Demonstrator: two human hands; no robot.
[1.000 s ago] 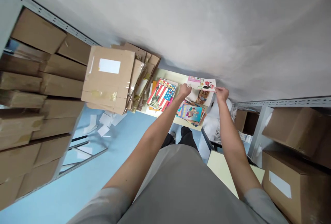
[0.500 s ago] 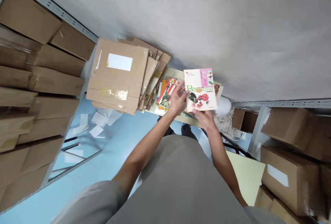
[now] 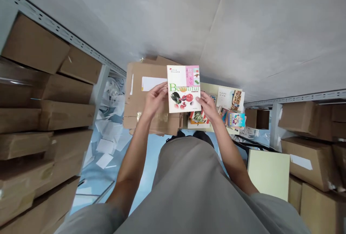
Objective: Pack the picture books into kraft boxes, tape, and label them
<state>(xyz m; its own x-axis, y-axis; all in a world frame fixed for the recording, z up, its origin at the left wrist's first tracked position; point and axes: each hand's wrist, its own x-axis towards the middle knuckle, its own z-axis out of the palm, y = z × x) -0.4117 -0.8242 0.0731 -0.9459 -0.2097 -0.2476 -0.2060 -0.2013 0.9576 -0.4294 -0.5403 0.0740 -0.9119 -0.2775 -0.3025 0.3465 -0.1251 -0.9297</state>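
Above cardboard boxes, book, fingers gripping

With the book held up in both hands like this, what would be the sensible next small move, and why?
Probably lower the book toward the flattened cardboard stack just beneath it. The left hand and right hand grip its two side edges and hold it in the air, cover facing up, clear of the other books spread on the table to the right, so it rests on nothing.

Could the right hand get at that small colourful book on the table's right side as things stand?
Probably not at once: the right hand grips the white book with the left hand. The colourful book lies uncovered.
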